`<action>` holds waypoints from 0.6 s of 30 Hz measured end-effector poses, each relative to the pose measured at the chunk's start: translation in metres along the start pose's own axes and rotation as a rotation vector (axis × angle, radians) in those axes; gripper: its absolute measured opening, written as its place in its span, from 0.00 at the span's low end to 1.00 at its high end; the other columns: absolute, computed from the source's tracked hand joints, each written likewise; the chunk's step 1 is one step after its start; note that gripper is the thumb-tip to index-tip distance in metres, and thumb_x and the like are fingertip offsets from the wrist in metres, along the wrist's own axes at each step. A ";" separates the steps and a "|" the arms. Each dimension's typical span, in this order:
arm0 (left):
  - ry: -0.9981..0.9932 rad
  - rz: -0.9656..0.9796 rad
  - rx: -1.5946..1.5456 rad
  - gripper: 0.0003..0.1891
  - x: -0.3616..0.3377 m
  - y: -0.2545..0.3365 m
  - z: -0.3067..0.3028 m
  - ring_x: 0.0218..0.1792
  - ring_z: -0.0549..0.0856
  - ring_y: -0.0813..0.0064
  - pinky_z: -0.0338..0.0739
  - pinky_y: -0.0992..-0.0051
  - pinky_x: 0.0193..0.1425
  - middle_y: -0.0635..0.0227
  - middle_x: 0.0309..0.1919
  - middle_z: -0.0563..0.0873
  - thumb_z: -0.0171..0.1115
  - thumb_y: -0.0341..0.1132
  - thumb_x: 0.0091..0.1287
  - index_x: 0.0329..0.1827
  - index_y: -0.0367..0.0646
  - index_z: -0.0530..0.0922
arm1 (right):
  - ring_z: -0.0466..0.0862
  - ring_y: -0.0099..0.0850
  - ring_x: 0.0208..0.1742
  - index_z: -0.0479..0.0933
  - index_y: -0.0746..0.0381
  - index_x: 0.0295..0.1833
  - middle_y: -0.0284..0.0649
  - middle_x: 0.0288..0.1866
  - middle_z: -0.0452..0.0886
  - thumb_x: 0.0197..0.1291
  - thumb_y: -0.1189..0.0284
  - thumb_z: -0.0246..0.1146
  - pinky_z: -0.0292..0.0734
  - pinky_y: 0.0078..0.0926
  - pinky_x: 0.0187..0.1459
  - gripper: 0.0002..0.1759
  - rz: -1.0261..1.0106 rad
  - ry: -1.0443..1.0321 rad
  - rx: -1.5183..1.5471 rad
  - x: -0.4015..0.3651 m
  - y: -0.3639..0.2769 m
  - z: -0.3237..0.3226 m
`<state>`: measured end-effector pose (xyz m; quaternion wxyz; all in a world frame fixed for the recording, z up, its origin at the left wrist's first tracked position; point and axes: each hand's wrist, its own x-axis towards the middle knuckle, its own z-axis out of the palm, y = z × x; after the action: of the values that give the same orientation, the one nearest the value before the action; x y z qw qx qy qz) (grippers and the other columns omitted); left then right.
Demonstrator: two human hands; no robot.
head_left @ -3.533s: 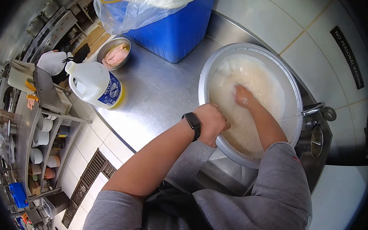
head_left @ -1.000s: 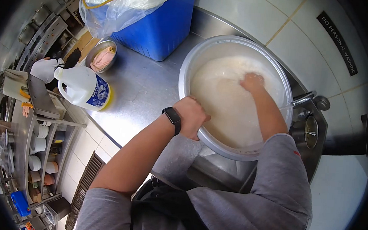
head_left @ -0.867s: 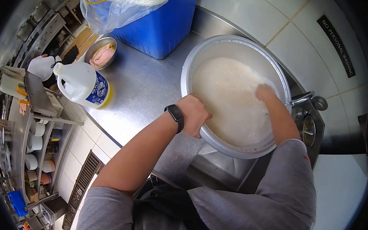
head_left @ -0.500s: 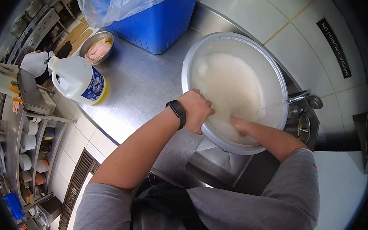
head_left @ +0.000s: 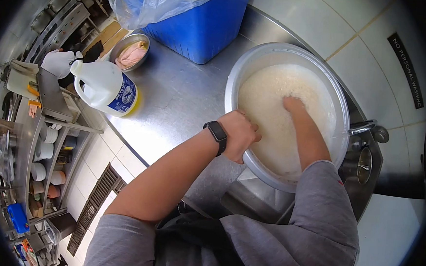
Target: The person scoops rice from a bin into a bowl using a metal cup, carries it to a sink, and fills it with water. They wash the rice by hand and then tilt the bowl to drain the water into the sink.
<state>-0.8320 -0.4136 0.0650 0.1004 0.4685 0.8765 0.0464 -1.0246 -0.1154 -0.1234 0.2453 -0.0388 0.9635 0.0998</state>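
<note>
A large round aluminium pot [head_left: 236, 81] sits at the sink, holding cloudy whitish water [head_left: 266, 131] with pale grains, apparently rice, under the surface. My left hand [head_left: 238, 134], with a black watch on its wrist, is closed over the pot's near-left rim. Inside the pot, my right hand [head_left: 293, 104] is dipped into the water toward the far side. Its fingers are under the surface, so whether they hold grains is hidden. A metal tap [head_left: 363, 126] reaches over the right rim.
On the steel counter [head_left: 176, 101] stand a blue bin [head_left: 195, 29] lined with clear plastic, a bowl [head_left: 146, 56] with pale pink meat, and a jug [head_left: 106, 87] of yellow liquid. A steel sink [head_left: 248, 193] lies below the pot. Another person [head_left: 61, 63] is at the far left.
My right hand has swept from the pot's near side toward its far side, and the grains look more stirred up. My left hand keeps hold of the rim. The whole view has shifted slightly.
</note>
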 end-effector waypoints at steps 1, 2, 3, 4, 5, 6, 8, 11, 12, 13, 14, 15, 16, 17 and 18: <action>-0.004 -0.001 -0.001 0.25 0.000 0.000 0.000 0.40 0.85 0.65 0.76 0.67 0.52 0.68 0.36 0.83 0.70 0.53 0.44 0.43 0.51 0.83 | 0.74 0.51 0.68 0.71 0.59 0.68 0.49 0.70 0.71 0.70 0.64 0.43 0.65 0.54 0.67 0.25 0.149 0.042 0.105 -0.015 0.008 -0.008; -0.007 0.001 -0.002 0.24 0.000 0.000 -0.001 0.40 0.85 0.65 0.76 0.67 0.52 0.68 0.35 0.83 0.70 0.53 0.44 0.43 0.50 0.83 | 0.72 0.51 0.69 0.71 0.60 0.67 0.51 0.70 0.70 0.71 0.64 0.42 0.66 0.56 0.67 0.25 0.300 0.085 0.210 -0.034 0.016 -0.015; -0.001 0.004 -0.004 0.24 0.001 0.001 0.001 0.40 0.85 0.65 0.76 0.67 0.52 0.68 0.35 0.83 0.70 0.53 0.44 0.43 0.50 0.83 | 0.72 0.51 0.69 0.71 0.60 0.67 0.51 0.70 0.70 0.71 0.64 0.42 0.66 0.56 0.67 0.25 0.304 0.087 0.205 -0.040 0.028 -0.013; 0.017 0.008 -0.002 0.24 0.001 0.000 0.003 0.39 0.86 0.65 0.76 0.67 0.51 0.68 0.35 0.83 0.70 0.53 0.44 0.42 0.50 0.83 | 0.74 0.50 0.67 0.70 0.61 0.68 0.53 0.72 0.67 0.69 0.64 0.46 0.63 0.54 0.69 0.26 0.242 0.048 0.163 -0.049 0.043 -0.014; 0.035 0.011 0.000 0.24 0.000 0.000 0.004 0.38 0.86 0.65 0.76 0.68 0.50 0.68 0.34 0.83 0.70 0.53 0.44 0.42 0.50 0.83 | 0.76 0.50 0.66 0.69 0.62 0.69 0.55 0.74 0.64 0.67 0.64 0.50 0.61 0.52 0.71 0.27 0.179 0.010 0.120 -0.055 0.057 -0.014; 0.041 0.012 0.000 0.24 0.000 0.000 0.003 0.38 0.86 0.65 0.76 0.68 0.50 0.68 0.34 0.83 0.70 0.53 0.44 0.42 0.50 0.83 | 0.76 0.50 0.66 0.69 0.62 0.69 0.55 0.74 0.64 0.67 0.64 0.50 0.61 0.52 0.71 0.27 0.181 0.013 0.115 -0.060 0.066 -0.007; 0.026 0.027 0.000 0.23 -0.001 -0.001 0.002 0.37 0.86 0.65 0.76 0.67 0.49 0.68 0.34 0.84 0.69 0.52 0.44 0.42 0.50 0.83 | 0.79 0.49 0.62 0.77 0.69 0.59 0.57 0.66 0.74 0.61 0.67 0.58 0.65 0.55 0.68 0.23 -0.040 -0.108 -0.179 -0.064 0.080 0.014; 0.043 0.032 0.011 0.23 -0.002 0.000 0.000 0.37 0.86 0.65 0.76 0.68 0.49 0.68 0.33 0.84 0.69 0.51 0.44 0.42 0.50 0.83 | 0.83 0.48 0.53 0.83 0.72 0.38 0.59 0.48 0.83 0.49 0.74 0.64 0.75 0.47 0.56 0.13 -0.659 -0.230 -0.685 -0.039 0.112 0.096; 0.046 0.036 0.009 0.23 -0.002 0.000 -0.001 0.37 0.86 0.65 0.76 0.68 0.49 0.68 0.33 0.84 0.69 0.51 0.44 0.42 0.50 0.83 | 0.84 0.48 0.50 0.83 0.72 0.34 0.59 0.44 0.84 0.47 0.75 0.65 0.77 0.45 0.52 0.10 -0.698 -0.228 -0.521 -0.092 0.084 0.073; 0.037 0.034 0.009 0.23 -0.003 0.000 -0.003 0.37 0.86 0.65 0.76 0.68 0.49 0.68 0.33 0.84 0.70 0.52 0.44 0.42 0.50 0.83 | 0.84 0.49 0.49 0.83 0.71 0.32 0.58 0.42 0.84 0.47 0.76 0.64 0.77 0.44 0.51 0.09 -0.688 -0.185 -0.352 -0.117 0.064 0.076; 0.027 0.030 0.007 0.24 -0.003 0.000 -0.004 0.37 0.86 0.65 0.76 0.68 0.49 0.68 0.33 0.84 0.70 0.52 0.44 0.42 0.50 0.84 | 0.84 0.49 0.47 0.83 0.70 0.31 0.57 0.40 0.84 0.47 0.76 0.63 0.77 0.43 0.49 0.08 -0.676 -0.142 -0.183 -0.137 0.045 0.078; 0.029 0.031 0.004 0.24 -0.003 0.000 -0.003 0.37 0.86 0.65 0.76 0.68 0.49 0.68 0.33 0.84 0.70 0.52 0.44 0.42 0.50 0.84 | 0.84 0.49 0.47 0.83 0.69 0.32 0.57 0.41 0.84 0.48 0.74 0.62 0.78 0.44 0.49 0.09 -0.616 -0.225 -0.151 -0.156 0.014 0.067; 0.028 0.034 -0.001 0.24 -0.003 0.000 -0.002 0.37 0.86 0.65 0.76 0.68 0.49 0.68 0.33 0.84 0.70 0.52 0.44 0.42 0.50 0.83 | 0.84 0.49 0.46 0.83 0.69 0.34 0.57 0.41 0.83 0.50 0.73 0.60 0.78 0.45 0.49 0.11 -0.556 -0.306 -0.117 -0.175 -0.018 0.053; 0.027 0.037 -0.005 0.24 -0.003 -0.001 -0.002 0.37 0.86 0.65 0.76 0.68 0.48 0.68 0.33 0.84 0.70 0.53 0.44 0.42 0.50 0.83 | 0.84 0.48 0.45 0.82 0.68 0.38 0.58 0.42 0.83 0.51 0.72 0.59 0.78 0.45 0.49 0.13 -0.404 -0.269 0.132 -0.192 -0.046 0.034; 0.026 0.033 -0.004 0.24 -0.002 -0.001 -0.001 0.37 0.86 0.65 0.76 0.68 0.48 0.68 0.33 0.84 0.70 0.53 0.44 0.42 0.50 0.83 | 0.85 0.48 0.45 0.82 0.68 0.41 0.58 0.42 0.83 0.53 0.71 0.58 0.78 0.45 0.49 0.15 -0.250 -0.230 0.378 -0.201 -0.067 0.022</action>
<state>-0.8319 -0.4163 0.0663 0.0892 0.4821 0.8698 0.0559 -0.8297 -0.1715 -0.0571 0.3664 -0.0995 0.9187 -0.1093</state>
